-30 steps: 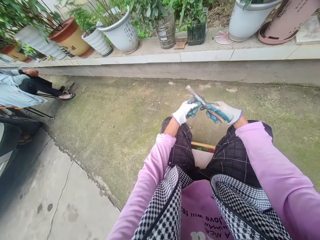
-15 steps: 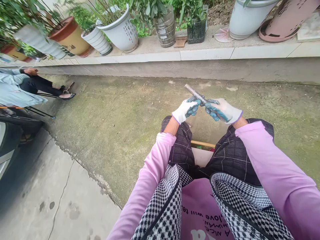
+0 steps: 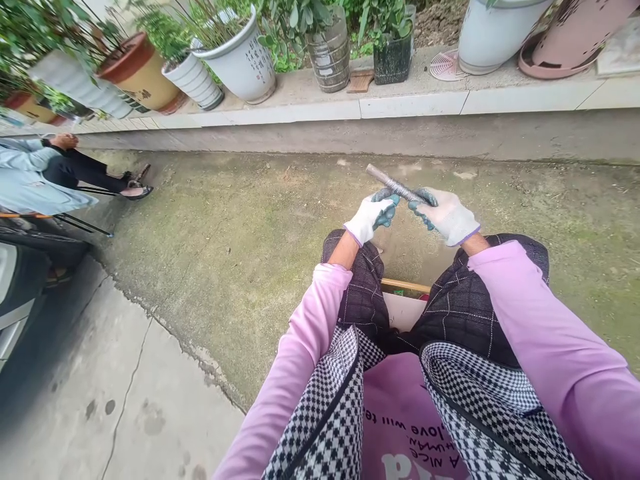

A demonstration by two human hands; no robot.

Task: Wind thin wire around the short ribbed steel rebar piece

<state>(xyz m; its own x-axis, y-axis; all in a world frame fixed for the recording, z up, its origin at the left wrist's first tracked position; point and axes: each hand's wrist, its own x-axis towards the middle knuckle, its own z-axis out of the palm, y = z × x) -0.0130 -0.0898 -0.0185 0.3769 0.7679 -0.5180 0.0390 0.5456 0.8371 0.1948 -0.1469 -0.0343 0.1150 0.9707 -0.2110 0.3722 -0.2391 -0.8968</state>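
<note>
left hand (image 3: 371, 217): gloved in white with blue-green palm coating; fingers are curled around the near part of the threaded metal rod (image 3: 393, 182).
right hand (image 3: 445, 215): gloved alike; fingers are closed over the rod's lower end, which is hidden inside the grip.
rod: held between both hands above the knees, tilted, its free end pointed up and to the left over the mossy concrete ground (image 3: 240, 227).
lap: pink sleeves and dark checked trousers are seen; a wooden stick (image 3: 405, 287) is laid across between the knees.
ledge (image 3: 410, 103): potted plants are lined along it, a white pot (image 3: 243, 63) among them.
far left: another person's legs (image 3: 85, 175) are stretched out on the ground.
</note>
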